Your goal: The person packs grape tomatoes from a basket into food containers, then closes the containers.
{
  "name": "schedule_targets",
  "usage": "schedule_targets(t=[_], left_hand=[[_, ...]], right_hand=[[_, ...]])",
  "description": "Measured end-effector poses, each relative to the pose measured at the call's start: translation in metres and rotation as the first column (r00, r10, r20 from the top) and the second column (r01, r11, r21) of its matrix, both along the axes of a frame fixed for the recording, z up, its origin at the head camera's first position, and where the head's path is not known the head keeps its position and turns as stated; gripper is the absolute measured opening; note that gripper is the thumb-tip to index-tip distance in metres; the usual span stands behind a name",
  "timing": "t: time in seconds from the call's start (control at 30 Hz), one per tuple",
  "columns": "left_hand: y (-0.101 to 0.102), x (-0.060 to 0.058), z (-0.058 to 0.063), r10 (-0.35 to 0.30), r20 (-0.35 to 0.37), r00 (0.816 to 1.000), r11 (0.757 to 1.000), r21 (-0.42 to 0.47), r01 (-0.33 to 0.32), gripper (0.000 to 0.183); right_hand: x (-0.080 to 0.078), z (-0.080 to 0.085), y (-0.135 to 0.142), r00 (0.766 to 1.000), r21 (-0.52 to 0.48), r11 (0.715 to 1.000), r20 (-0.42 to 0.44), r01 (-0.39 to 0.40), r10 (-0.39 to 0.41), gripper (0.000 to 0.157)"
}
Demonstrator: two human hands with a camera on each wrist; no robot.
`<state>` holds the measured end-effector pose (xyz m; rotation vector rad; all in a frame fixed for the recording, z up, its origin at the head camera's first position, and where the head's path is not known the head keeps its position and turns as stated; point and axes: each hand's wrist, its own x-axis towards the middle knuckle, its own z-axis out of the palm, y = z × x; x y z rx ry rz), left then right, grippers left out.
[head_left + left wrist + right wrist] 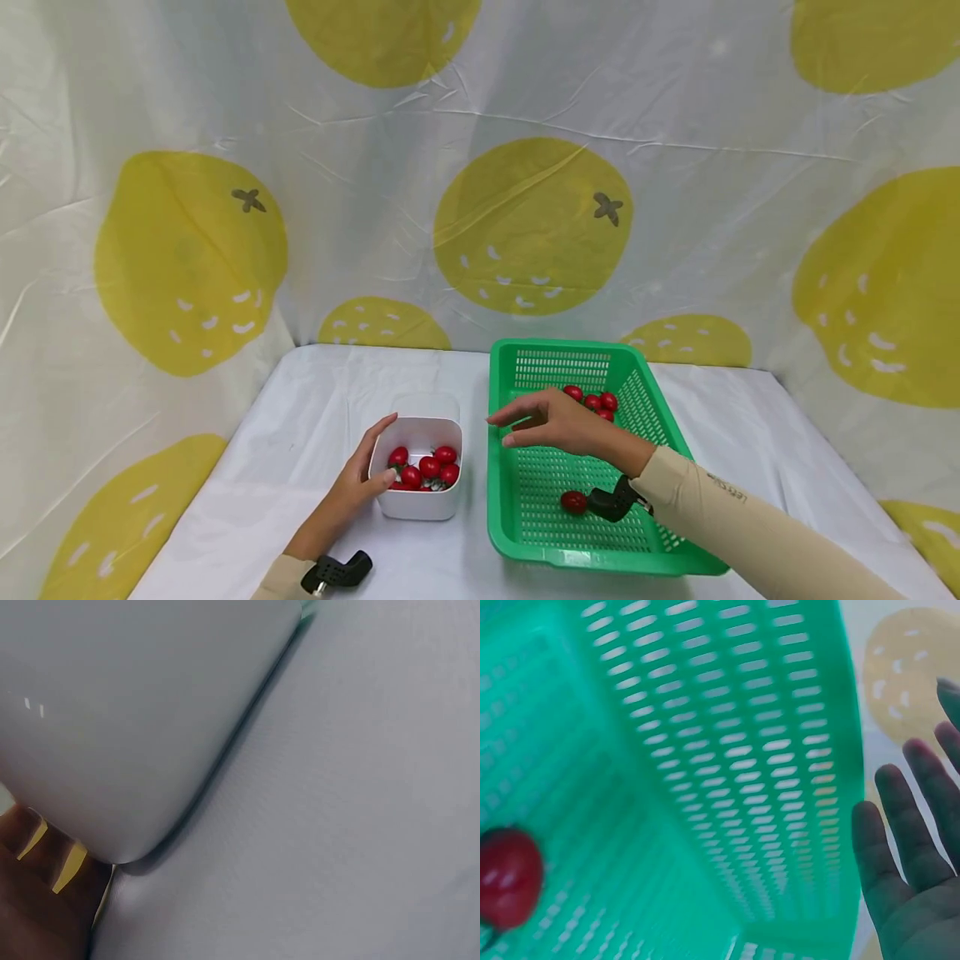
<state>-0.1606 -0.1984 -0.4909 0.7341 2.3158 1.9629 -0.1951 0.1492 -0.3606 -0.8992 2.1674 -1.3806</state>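
My left hand [356, 475] holds a white square container [417, 505] by its left side, the thumb at the front rim and the fingers along the far left. Several red cherry tomatoes [430, 467] lie inside it. In the left wrist view, fingers [45, 862] rest against the container's glossy wall [142, 727]. My right hand [558, 423] hovers over the green basket [498, 500], its fingertips by the left rim and nothing in its grasp. The right wrist view shows its fingers [907, 832] spread apart, and one tomato [508, 879] in the basket.
Several more tomatoes [592, 402] sit at the basket's far end, and a single tomato [573, 502] lies near its front. A clear lid-like piece [426, 406] lies behind the container. White cloth [300, 442] covers the table; a lemon-print curtain [360, 208] hangs behind.
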Motion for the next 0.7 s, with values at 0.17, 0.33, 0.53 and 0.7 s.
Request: schedule_targets(t=[0.17,0.33,0.53,0.7], left_hand=[[0.000,0.001,0.001,-0.002,0.017,1.000,1.000,0.014,0.002,0.073],[0.000,0.001,0.001,0.004,0.026,1.000,1.000,0.017,-0.004,0.073],[0.000,0.002,0.002,0.006,0.028,1.000,1.000,0.012,-0.007,0.073],[0.000,0.002,0.001,-0.002,0.004,1.000,1.000,0.004,0.002,0.073]], right_hand=[[0.006,-0.005,0.021,0.999,0.051,0.998,-0.017,-0.042,0.042,0.037],[0.008,-0.015,0.040,0.994,0.095,0.990,-0.012,-0.103,0.104,0.035],[0.011,-0.026,0.057,0.989,0.134,0.980,0.036,-0.145,0.142,0.036],[0.014,-0.033,0.068,0.982,0.170,0.971,0.114,-0.168,0.150,0.035]])
